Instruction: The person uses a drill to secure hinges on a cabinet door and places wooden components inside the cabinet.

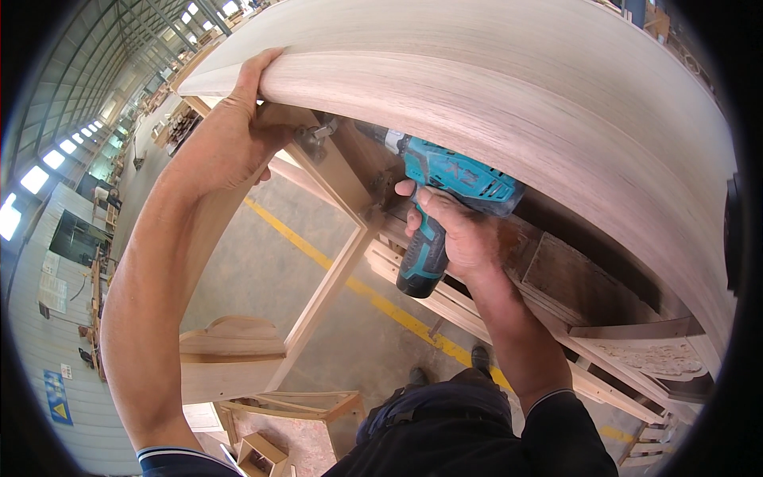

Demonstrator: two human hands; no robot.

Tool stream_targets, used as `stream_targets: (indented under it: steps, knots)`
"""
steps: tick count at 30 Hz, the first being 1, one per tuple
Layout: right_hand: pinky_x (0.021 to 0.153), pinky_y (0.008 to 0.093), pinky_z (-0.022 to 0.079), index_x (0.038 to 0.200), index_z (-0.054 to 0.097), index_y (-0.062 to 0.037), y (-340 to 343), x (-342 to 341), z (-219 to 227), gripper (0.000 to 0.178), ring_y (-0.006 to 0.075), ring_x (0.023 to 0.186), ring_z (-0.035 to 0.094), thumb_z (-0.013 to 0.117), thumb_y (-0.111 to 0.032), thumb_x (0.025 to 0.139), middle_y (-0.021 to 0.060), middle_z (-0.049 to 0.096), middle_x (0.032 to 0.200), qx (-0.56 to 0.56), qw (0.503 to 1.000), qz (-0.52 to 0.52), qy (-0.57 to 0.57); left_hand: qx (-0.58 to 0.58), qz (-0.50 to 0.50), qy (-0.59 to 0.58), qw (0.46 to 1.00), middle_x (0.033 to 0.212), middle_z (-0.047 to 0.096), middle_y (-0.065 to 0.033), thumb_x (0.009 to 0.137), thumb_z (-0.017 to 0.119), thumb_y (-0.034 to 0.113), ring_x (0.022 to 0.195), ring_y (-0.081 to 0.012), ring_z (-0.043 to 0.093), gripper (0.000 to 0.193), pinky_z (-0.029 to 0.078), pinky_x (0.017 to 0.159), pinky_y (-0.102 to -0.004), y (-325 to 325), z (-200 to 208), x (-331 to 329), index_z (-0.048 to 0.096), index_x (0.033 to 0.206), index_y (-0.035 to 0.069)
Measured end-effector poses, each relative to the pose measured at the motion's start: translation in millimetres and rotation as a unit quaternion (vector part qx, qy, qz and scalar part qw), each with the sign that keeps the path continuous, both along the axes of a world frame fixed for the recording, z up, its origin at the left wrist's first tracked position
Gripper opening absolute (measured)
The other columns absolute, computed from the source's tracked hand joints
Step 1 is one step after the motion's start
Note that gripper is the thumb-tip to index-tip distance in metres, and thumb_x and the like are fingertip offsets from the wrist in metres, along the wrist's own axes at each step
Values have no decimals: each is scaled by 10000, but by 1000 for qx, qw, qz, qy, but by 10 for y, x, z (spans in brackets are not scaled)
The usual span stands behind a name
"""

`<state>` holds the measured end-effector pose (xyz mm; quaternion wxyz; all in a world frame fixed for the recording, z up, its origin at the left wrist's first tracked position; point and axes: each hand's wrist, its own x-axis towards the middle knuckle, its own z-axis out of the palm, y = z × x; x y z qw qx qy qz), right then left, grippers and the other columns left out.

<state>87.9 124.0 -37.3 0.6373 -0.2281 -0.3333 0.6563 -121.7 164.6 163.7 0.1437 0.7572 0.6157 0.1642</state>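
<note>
A teal and black cordless drill (457,176) is gripped in my right hand (457,226), its fingers wrapped round the handle. The drill's chuck points left, in under the pale wooden top (493,87), toward a metal hinge (316,137). Whether the bit touches a screw is hidden in shadow. My left hand (242,127) is closed round the upper edge of a wooden cabinet door (213,238) beside the hinge. One of its digits reaches up over the rim of the wooden top; some of its fingers are hidden behind the door.
Below the top is a dusty wooden cabinet interior (580,270). Wooden rails (318,306) and a curved wooden piece (230,350) stand lower down. A yellow line (405,318) crosses the grey floor by my feet. An open wooden box (261,455) lies at the lower left.
</note>
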Motion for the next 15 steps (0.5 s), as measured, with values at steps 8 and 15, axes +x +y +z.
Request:
stream_targets:
  steps: [8, 15]
  knots:
    - [708, 305, 580, 1290, 651, -22, -45, 13, 53, 326, 134, 788, 663, 685, -126, 982, 97, 741, 1152, -38, 998, 7, -48, 1, -11, 0, 1000, 1009, 677, -177, 963, 648, -34, 698, -206, 667, 938, 590, 630, -386, 6, 10, -16, 129, 1612, 403]
    - [706, 293, 532, 1122, 707, -42, -11, 22, 21, 215, 117, 771, 639, 690, -214, 996, 22, 680, 856, -1, 994, 15, -106, -3, 2, 6, 1000, 999, 688, -179, 966, 647, -26, 680, -205, 671, 939, 594, 642, -383, -6, 26, 21, 117, 1613, 399]
